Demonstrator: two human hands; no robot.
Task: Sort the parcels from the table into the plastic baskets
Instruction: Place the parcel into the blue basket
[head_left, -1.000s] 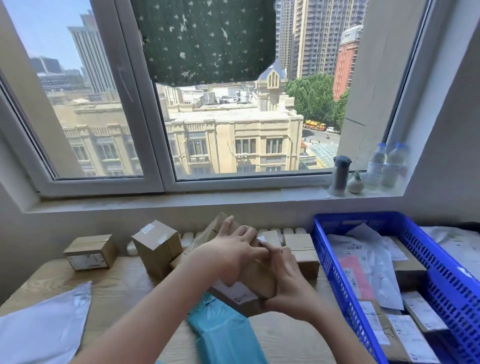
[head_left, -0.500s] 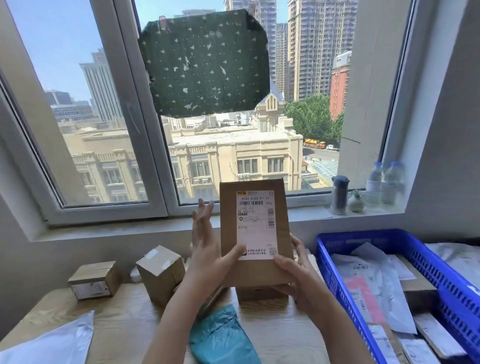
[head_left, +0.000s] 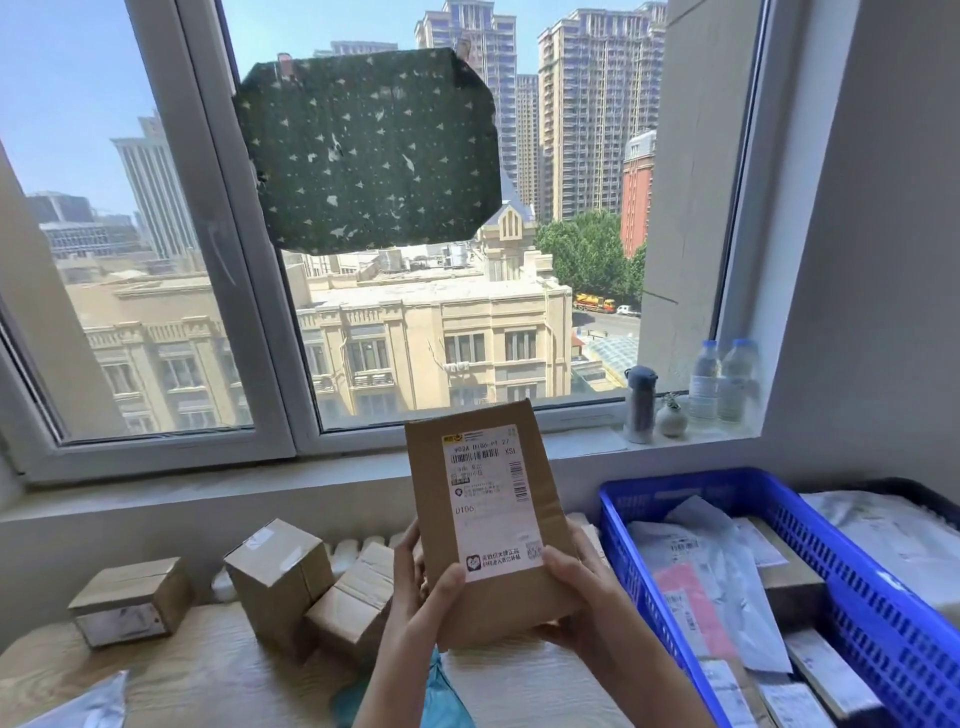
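Note:
A flat brown cardboard parcel with a white shipping label stands upright in front of me, label facing me, above the wooden table. My left hand grips its lower left edge, thumb on the front. My right hand grips its lower right corner, thumb on the label. To the right stands a blue plastic basket holding several flat parcels and mailer bags. Three brown boxes rest on the table: one at far left, a taller one, and one leaning beside it.
A teal mailer bag lies under my wrists, a grey-white bag at the lower left corner. On the windowsill stand a dark flask, a small vase and two water bottles. A second container with white bags sits behind the basket.
Both hands have lifted the flat parcel off the pile on the table and turned it upright with the label toward me. My view has tilted upward.

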